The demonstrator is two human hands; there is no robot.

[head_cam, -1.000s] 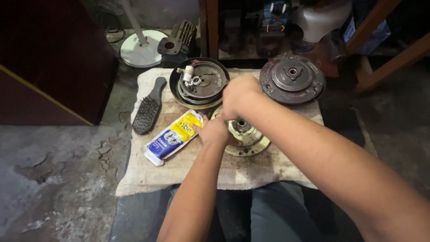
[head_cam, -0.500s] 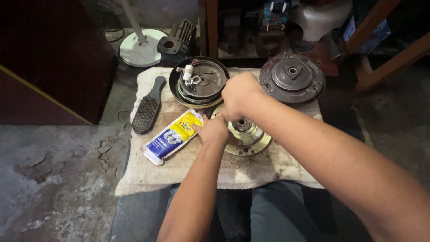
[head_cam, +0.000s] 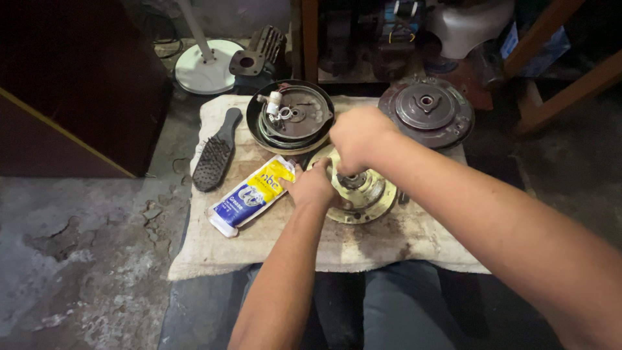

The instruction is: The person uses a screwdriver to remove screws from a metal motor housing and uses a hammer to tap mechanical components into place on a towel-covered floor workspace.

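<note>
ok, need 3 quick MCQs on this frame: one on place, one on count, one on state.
1. Where does the black brush lie?
A. on the cloth's left edge
B. inside the dark dish
C. on the grey hub

2. How many round metal parts lie on the cloth?
A. one
B. three
C. five

3. What is the left hand doing?
A. lifting the pouch
B. resting on the yellowish disc's rim
C. hanging free

Key: 1 A, the brush lies at the left edge. 2 B: dark dish, grey hub, yellowish disc. 3 B, it touches the rim while the right hand works above the centre.
</note>
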